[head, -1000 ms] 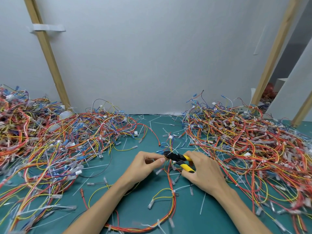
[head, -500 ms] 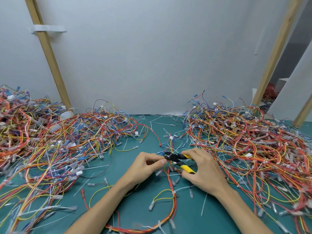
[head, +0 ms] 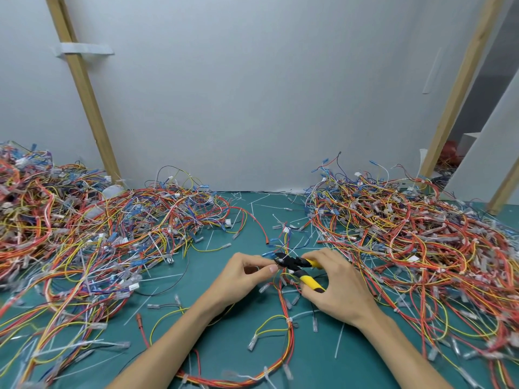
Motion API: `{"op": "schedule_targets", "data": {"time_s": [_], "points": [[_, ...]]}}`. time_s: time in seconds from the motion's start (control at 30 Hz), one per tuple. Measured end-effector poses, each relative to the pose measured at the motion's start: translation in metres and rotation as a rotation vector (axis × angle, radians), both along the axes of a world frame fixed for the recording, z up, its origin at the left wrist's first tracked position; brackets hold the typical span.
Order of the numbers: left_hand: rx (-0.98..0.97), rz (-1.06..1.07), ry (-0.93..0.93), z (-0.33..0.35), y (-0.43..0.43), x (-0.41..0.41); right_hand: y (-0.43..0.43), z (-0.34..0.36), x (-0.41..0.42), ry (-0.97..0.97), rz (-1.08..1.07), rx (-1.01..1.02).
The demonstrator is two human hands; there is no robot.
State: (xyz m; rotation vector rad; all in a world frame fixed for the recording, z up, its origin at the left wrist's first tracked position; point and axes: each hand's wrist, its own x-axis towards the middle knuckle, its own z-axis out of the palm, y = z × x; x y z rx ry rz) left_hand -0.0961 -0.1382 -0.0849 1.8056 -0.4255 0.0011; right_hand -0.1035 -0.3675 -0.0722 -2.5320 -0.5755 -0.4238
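My right hand (head: 334, 287) grips yellow-handled cutters (head: 299, 266), whose black jaws point left at a white cable tie on a wire harness (head: 283, 307). That harness of red, orange and yellow wires runs from the jaws down toward me on the green mat. My left hand (head: 241, 276) pinches the harness just left of the jaws, thumb tip close to the blades. Both hands meet at the mat's middle.
A large tangle of coloured wires (head: 84, 237) covers the mat's left side, and another heap (head: 415, 242) fills the right. Cut white cable ties and loose connectors litter the green mat (head: 230, 327) between them. A white wall with wooden posts (head: 84, 88) stands behind.
Both hands stay almost where they were; the cutter jaws remain on the harness tie. The view has shifted slightly.
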Motion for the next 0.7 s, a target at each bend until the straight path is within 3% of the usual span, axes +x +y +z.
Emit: {"op": "schedule_targets", "data": {"time_s": [0.7], "points": [[-0.015,-0.009,0.042,-0.0007,-0.0009,-0.001,-0.0007,0.0036,0.0016,-0.011,-0.088,-0.048]]}}
